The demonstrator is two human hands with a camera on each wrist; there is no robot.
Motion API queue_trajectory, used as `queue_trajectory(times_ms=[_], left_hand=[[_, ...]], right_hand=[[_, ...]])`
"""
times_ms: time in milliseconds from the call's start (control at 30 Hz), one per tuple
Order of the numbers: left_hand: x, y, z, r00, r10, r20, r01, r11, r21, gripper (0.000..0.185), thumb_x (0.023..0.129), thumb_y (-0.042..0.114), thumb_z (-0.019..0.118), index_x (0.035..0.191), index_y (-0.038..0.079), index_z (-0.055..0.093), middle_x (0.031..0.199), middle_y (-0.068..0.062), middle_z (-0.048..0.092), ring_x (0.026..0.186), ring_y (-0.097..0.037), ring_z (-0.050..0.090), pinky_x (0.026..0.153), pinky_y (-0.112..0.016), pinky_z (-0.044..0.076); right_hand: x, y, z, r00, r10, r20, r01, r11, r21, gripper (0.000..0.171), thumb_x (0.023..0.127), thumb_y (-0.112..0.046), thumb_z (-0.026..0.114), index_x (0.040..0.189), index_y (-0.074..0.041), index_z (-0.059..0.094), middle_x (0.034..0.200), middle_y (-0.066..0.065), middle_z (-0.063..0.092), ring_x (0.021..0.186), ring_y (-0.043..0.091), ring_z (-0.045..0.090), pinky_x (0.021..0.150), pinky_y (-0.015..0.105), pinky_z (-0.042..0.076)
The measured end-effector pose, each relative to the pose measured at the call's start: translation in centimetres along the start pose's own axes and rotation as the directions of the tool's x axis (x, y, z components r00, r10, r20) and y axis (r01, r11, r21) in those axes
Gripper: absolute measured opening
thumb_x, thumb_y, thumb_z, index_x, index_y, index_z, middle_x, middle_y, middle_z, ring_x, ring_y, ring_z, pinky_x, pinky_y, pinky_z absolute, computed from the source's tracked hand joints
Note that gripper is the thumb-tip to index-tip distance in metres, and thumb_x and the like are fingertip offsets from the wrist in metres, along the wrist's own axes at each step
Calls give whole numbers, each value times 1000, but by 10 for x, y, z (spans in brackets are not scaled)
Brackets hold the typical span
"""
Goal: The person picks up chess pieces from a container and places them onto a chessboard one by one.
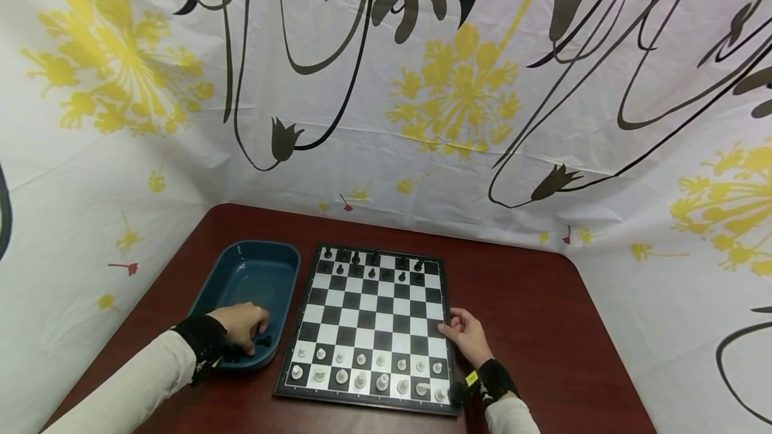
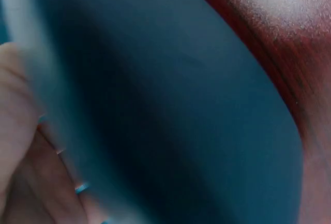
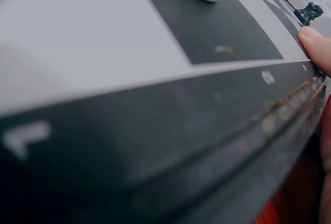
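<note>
White chessmen [image 1: 360,370] fill the two near rows of the chessboard [image 1: 374,317]. Our right hand [image 1: 467,335] steadies its right edge, fingers relaxed, one fingertip [image 3: 316,48] on the rim. Our left hand [image 1: 241,324] curls into the blue tray [image 1: 250,273] over small black pieces [image 1: 263,340]; we cannot tell if it grasps one. We should pinch one piece only, then carry it to the far rows, where black pieces [image 1: 374,263] stand.

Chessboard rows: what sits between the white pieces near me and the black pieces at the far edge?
In the head view, only bare squares of the chessboard lie between the white pieces and black pieces.
</note>
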State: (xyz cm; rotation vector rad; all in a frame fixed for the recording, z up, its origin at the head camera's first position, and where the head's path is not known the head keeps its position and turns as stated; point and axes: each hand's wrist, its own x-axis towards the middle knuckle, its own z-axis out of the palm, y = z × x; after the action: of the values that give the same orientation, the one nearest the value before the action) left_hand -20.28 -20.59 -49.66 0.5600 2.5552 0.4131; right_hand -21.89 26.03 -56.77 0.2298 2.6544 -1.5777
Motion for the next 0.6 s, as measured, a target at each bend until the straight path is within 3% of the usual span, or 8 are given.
queue_trajectory(times_ms=[333,600], left_hand=[[0,3,-2,1000,-7,10,7,1000,29,37,57,-8,77,70,12,49,62,2,45,54,-12,40,51,-28,34],[7,-1,-21,999,21,-40,-19,998,58,29,61,-2,77,74,12,55,66,4,49,59,-10,46,54,-29,41]], right_hand=[[0,0,-1,1000,-9,-2,9,1000,-5,47,73,-15,74,111,4,55,79,5,51,66,13,46,58,22,38],[0,-1,-1,1000,-4,1,4,1000,-16,47,74,-16,74,112,4,55,78,5,52,66,12,46,58,22,38]])
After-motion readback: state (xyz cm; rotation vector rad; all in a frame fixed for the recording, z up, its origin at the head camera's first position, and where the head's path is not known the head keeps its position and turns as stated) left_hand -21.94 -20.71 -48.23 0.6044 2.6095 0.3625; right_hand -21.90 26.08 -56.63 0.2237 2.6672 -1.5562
